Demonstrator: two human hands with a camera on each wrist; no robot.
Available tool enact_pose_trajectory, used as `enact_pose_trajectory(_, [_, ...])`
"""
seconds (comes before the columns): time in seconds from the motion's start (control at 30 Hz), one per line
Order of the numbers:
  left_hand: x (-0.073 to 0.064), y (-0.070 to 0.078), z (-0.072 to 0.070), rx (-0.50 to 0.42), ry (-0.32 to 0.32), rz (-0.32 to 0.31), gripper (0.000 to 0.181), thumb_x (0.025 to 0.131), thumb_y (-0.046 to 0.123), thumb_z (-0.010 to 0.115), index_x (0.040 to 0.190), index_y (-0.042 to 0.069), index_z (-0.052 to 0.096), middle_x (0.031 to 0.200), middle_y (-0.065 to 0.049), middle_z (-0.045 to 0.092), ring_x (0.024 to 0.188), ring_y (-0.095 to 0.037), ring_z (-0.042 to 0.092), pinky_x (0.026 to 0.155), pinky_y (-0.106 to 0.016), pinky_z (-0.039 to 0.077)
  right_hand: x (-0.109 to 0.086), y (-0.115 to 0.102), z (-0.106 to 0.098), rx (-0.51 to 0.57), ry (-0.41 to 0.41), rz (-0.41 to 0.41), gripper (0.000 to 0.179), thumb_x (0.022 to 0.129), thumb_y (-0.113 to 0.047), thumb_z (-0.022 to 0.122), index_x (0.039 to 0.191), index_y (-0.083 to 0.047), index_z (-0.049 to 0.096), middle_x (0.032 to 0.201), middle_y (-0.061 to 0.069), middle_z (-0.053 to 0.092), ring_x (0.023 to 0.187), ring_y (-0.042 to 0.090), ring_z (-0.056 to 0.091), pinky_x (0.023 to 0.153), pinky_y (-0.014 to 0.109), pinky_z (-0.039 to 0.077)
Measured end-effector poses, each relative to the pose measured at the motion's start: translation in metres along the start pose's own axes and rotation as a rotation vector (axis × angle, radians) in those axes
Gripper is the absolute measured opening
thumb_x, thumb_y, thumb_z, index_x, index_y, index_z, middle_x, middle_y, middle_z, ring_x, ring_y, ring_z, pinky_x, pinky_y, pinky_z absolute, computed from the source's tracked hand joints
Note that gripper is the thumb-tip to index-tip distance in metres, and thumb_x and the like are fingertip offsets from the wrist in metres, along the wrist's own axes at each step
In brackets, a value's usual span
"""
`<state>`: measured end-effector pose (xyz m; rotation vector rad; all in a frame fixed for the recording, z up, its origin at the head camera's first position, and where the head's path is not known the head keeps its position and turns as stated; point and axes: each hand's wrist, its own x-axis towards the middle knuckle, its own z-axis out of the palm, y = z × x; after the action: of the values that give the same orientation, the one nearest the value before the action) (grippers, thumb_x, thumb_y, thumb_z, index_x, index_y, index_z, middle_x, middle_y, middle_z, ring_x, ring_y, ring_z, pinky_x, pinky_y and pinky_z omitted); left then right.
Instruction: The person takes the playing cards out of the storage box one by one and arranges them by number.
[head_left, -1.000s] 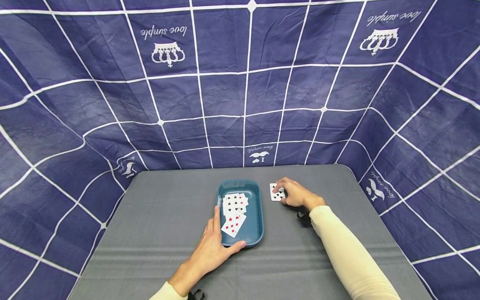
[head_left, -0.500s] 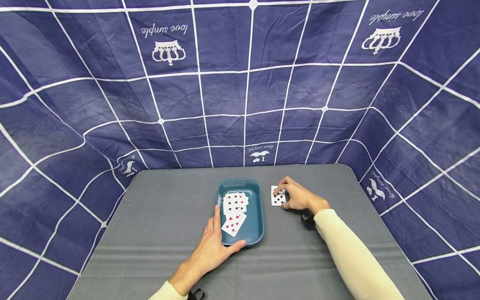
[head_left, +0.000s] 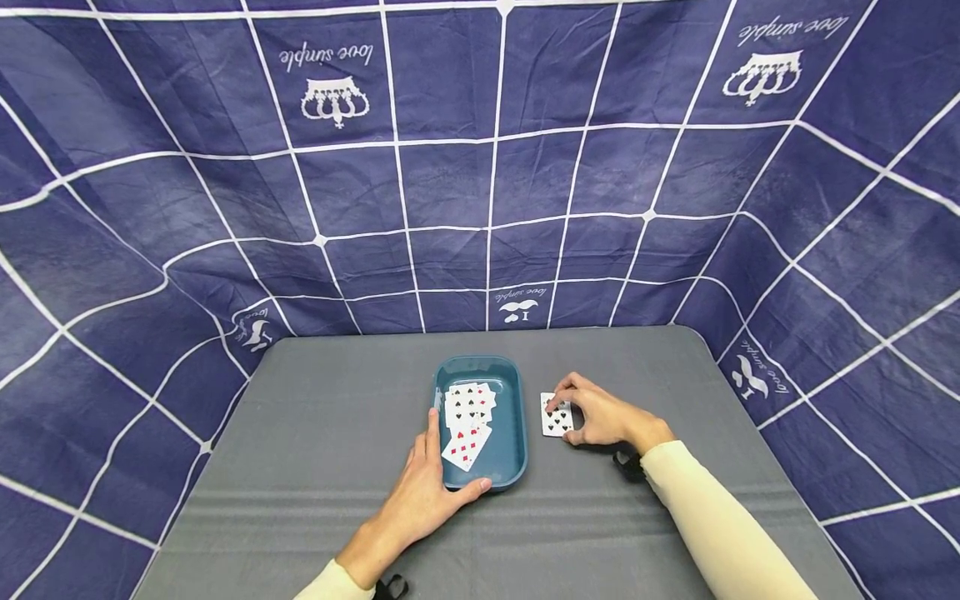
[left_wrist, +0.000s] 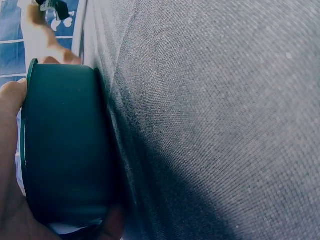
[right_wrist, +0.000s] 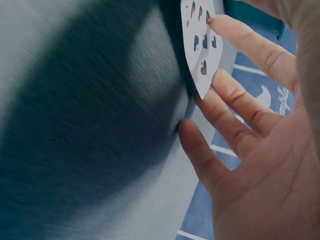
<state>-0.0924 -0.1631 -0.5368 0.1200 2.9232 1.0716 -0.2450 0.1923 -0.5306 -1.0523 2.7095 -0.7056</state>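
Note:
A teal tray (head_left: 510, 433) stands on the grey table. My left hand (head_left: 420, 487) grips its near left corner, fingers along the left side and thumb on the near rim. The left wrist view shows the thumb over the rim of the tray (left_wrist: 65, 140). Inside lie several overlapping playing cards (head_left: 468, 408), spades and red suits, face up. Right of the tray, my right hand (head_left: 603, 417) holds a playing card (head_left: 555, 423) of spades by its edges, one fingertip on its face. In the right wrist view this card (right_wrist: 200, 55) is bowed, and other fingers are spread apart.
Grey cloth covers the table (head_left: 337, 417). A blue curtain (head_left: 450, 192) with white grid lines rises behind the table and at both sides. Dark straps (head_left: 628, 462) show under the wrists.
My right hand and the spade card have moved toward me along the tray's right side. The left hand, the tray and the cards inside look unchanged.

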Motion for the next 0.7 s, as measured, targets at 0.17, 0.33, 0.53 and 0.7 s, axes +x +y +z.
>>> enact_pose_trajectory(0.17, [0.000, 0.000, 0.000, -0.001, -0.001, -0.005, 0.152, 0.086, 0.078, 0.092, 0.188, 0.005, 0.006, 0.166, -0.028, 0.053, 0.153, -0.047, 0.057, 0.122, -0.064, 0.054, -0.012, -0.009, 0.007, -0.018, -0.021, -0.028, 0.050, 0.083, -0.016, 0.098, 0.131, -0.024, 0.084, 0.144, 0.005, 0.064, 0.132, 0.023, 0.066, 0.116, 0.049, 0.057])
enact_pose_trajectory(0.33, [0.000, 0.000, 0.000, -0.001, 0.001, -0.002, 0.152, 0.085, 0.078, 0.092, 0.188, 0.005, 0.007, 0.166, -0.028, 0.053, 0.153, -0.047, 0.058, 0.122, -0.064, 0.054, -0.026, -0.019, 0.012, -0.025, -0.051, -0.046, 0.051, 0.083, -0.019, 0.097, 0.131, -0.027, 0.083, 0.143, -0.001, 0.063, 0.131, 0.020, 0.062, 0.113, 0.046, 0.056])
enact_pose_trajectory(0.53, [0.001, 0.000, 0.000, -0.002, 0.007, 0.009, 0.151, 0.086, 0.077, 0.092, 0.187, 0.004, 0.007, 0.166, -0.030, 0.053, 0.154, -0.049, 0.056, 0.123, -0.065, 0.053, -0.037, -0.028, 0.018, -0.032, -0.051, -0.084, 0.056, 0.079, -0.020, 0.098, 0.132, -0.029, 0.083, 0.141, -0.004, 0.063, 0.132, 0.019, 0.060, 0.113, 0.042, 0.055])
enact_pose_trajectory(0.7, [0.001, -0.001, 0.000, -0.003, 0.005, 0.007, 0.151, 0.086, 0.077, 0.092, 0.187, 0.003, 0.007, 0.166, -0.030, 0.053, 0.154, -0.050, 0.056, 0.124, -0.065, 0.053, -0.043, -0.031, 0.020, -0.048, -0.058, -0.092, 0.057, 0.078, -0.023, 0.100, 0.132, -0.030, 0.082, 0.140, -0.005, 0.062, 0.131, 0.018, 0.060, 0.112, 0.041, 0.056])
